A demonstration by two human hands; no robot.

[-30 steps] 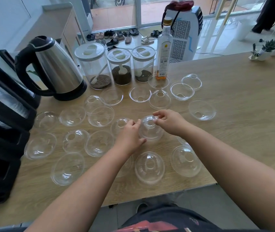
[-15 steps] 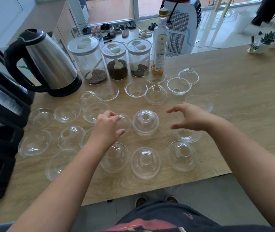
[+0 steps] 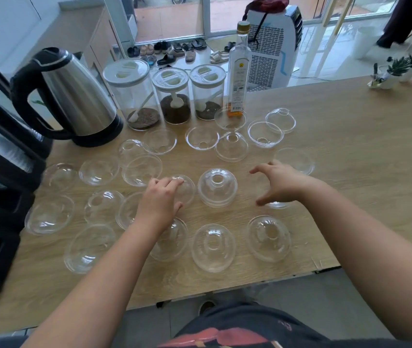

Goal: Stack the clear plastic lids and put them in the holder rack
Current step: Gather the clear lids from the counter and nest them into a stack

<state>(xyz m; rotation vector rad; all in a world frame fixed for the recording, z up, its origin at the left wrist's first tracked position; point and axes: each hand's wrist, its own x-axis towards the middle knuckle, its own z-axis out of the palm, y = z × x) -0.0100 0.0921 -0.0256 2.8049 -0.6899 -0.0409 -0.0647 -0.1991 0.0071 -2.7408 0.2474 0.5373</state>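
Note:
Several clear dome lids lie scattered on the wooden table [image 3: 350, 151], some dome up, some upside down. A short stack of lids [image 3: 217, 188] stands dome up in the middle, and neither hand touches it. My left hand [image 3: 161, 199] grips the lid [image 3: 187, 189] just left of the stack, fingers curled over its dome. My right hand [image 3: 279, 183] hovers with spread fingers over a lid [image 3: 279, 205] right of the stack and holds nothing. The black holder rack [image 3: 1, 177] stands at the table's left edge.
A steel kettle [image 3: 74, 96] stands at the back left. Beside it are three lidded jars [image 3: 172, 96] and a tall bottle [image 3: 238, 71]. Small potted plants [image 3: 400, 69] sit at the far right. The table's front edge runs close below the nearest lids.
Both hands let go of the central stack. My left hand moved left onto the neighbouring lid; my right hand moved right and opened above another lid.

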